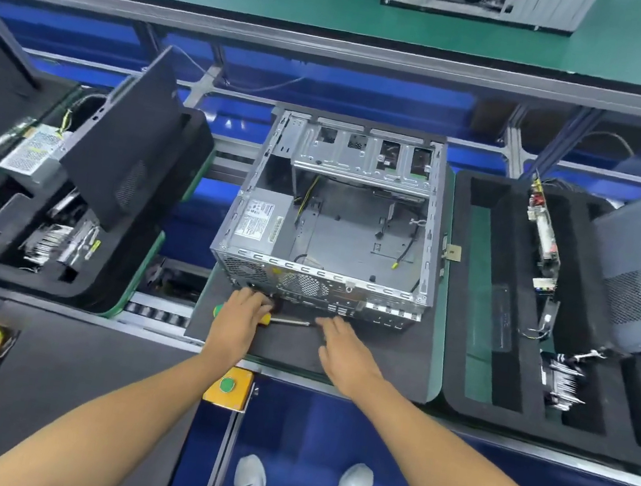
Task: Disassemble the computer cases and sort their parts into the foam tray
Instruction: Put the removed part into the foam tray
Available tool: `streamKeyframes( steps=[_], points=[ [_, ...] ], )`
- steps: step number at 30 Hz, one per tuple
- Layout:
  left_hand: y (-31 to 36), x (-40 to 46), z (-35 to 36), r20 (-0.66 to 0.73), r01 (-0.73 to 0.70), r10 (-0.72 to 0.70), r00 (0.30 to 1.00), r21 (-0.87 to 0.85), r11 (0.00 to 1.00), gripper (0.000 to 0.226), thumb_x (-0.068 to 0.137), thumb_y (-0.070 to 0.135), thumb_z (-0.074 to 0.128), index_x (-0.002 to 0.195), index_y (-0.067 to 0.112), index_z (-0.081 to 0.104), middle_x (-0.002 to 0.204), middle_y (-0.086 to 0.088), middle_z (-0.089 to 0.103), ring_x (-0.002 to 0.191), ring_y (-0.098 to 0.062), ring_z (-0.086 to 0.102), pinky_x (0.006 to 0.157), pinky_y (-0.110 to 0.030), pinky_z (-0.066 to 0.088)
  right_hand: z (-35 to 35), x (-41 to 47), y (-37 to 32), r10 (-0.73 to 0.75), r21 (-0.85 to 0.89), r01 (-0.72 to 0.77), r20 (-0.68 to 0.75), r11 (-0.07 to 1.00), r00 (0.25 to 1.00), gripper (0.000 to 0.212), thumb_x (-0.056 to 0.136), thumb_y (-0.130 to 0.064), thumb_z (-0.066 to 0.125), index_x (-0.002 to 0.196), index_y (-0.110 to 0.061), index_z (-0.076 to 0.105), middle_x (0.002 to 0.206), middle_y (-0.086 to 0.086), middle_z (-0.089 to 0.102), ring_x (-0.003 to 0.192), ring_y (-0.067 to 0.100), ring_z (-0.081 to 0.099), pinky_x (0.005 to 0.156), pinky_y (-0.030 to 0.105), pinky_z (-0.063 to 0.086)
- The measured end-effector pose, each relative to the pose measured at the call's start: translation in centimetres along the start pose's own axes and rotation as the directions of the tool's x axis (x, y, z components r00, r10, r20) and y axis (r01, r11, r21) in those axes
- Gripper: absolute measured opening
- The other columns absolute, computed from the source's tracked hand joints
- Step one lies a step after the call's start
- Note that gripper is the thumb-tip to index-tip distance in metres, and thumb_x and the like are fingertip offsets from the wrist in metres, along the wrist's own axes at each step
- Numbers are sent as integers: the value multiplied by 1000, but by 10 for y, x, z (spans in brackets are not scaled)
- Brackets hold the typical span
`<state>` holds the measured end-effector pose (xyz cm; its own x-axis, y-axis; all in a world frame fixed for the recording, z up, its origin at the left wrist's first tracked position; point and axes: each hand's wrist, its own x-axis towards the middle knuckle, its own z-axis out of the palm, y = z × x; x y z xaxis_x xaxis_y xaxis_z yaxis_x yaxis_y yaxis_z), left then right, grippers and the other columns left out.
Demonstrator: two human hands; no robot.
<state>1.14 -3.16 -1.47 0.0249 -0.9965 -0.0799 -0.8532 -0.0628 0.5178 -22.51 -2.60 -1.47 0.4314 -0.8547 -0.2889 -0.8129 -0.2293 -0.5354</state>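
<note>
The open computer case [330,219] sits mid-surface on a dark mat [377,354]. The left hand [241,314] lies over the screwdriver [291,322] near the front edge, fingers loosely spread. The right hand [345,349] hovers beside it, fingers straight and apart.

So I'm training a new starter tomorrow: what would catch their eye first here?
Probably the open computer case in the middle, side panel off, power supply still inside at its left. Next, the screwdriver lying in front of it, under the left hand. Foam trays holding removed parts flank it.
</note>
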Motion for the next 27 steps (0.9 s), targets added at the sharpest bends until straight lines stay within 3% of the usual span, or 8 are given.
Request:
streamKeyframes(
  steps=[5,8,11,17,21,23,25,27],
  points=[
    [3,10,-2,8,4,-4,1000,-25,1000,23,103,27,62,107,7,71,109,-13,62,111,-33,56,91,-44,46,-2,35,-18,60,-267,-42,61,963,996,54,102,-18,41,154,-12,26,135,18,53,112,38,60,82,46,50],
    [2,10,-6,123,-119,105,987,111,987,39,97,46,67,117,12,69,119,-9,63,113,-30,55,94,-46,46,-2,50,-25,41,-359,-3,97,933,994,59,102,-23,45,155,-13,23,129,22,58,105,42,64,74,45,48],
    [-4,9,-5,198,-218,179,964,196,956,46,93,47,72,122,12,67,120,-10,61,112,-32,55,94,-46,45,2,58,-29,25,-414,26,117,910,993,58,103,-20,43,157,-14,21,121,23,63,101,41,65,68,43,43],
    [-5,10,0,214,-421,369,904,299,857,19,99,15,66,111,-1,68,111,-21,63,103,-40,61,83,-47,51,2,63,-33,26,-443,28,114,896,993,50,102,-4,39,151,-6,31,118,23,66,101,41,67,75,47,51],
    [-10,17,-5,304,-514,420,855,393,762,24,96,8,68,120,4,67,116,-19,63,103,-37,62,83,-44,54,-2,65,-32,39,-452,25,133,892,990,41,102,-3,37,143,-3,40,122,23,65,107,41,65,81,48,52],
    [-7,22,-9,334,-537,426,841,419,732,27,83,4,80,108,4,71,106,-18,66,94,-36,66,74,-41,57,-4,61,-28,56,-450,7,126,893,991,39,102,-5,37,141,-2,42,120,22,66,105,41,66,79,47,52],
    [-3,28,-11,345,-542,428,836,395,741,23,76,2,87,92,2,71,93,-20,67,82,-38,68,65,-40,57,-6,52,-22,96,-387,-45,113,921,989,40,102,-10,39,142,-4,42,115,21,67,101,41,66,74,43,48],
    [-2,33,-10,378,-524,392,839,370,767,13,92,7,73,100,-2,68,106,-24,65,97,-42,65,79,-46,56,-7,38,-14,193,-188,-173,92,967,977,34,100,-15,41,132,-7,48,108,20,67,94,40,67,72,40,47]
  ],
)
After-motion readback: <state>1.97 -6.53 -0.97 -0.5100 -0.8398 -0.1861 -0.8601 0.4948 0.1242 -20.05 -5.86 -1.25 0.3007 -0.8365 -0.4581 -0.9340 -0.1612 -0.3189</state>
